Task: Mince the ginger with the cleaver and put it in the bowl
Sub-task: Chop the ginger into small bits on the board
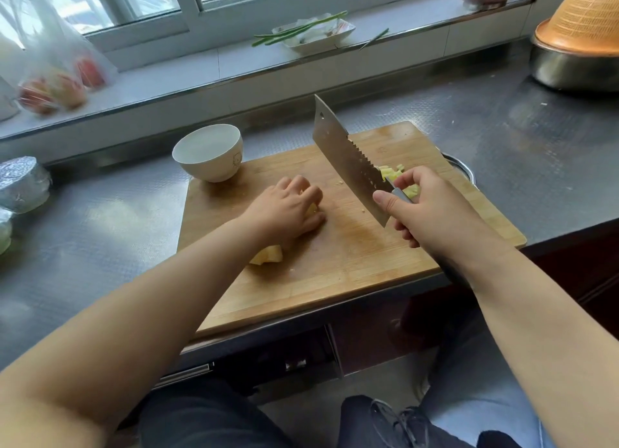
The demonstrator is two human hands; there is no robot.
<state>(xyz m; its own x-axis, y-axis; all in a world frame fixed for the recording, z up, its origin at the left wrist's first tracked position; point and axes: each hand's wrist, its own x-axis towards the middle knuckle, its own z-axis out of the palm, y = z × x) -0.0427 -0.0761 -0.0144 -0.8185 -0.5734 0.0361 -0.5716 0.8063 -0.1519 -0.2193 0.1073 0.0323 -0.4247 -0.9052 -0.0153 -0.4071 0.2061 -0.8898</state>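
A wooden cutting board lies on the steel counter. My left hand curls over a yellow ginger piece at the board's middle, and another ginger chunk shows under my wrist. My right hand grips the cleaver by its handle, blade lifted off the board and tilted, to the right of my left hand. Cut ginger pieces lie behind the blade, partly hidden by my right hand. An empty white bowl stands at the board's far left corner.
A steel basin topped by an orange woven basket stands far right. A plate with green scallions sits on the windowsill, and a plastic bag of fruit at far left. Foil-wrapped items rest at the counter's left.
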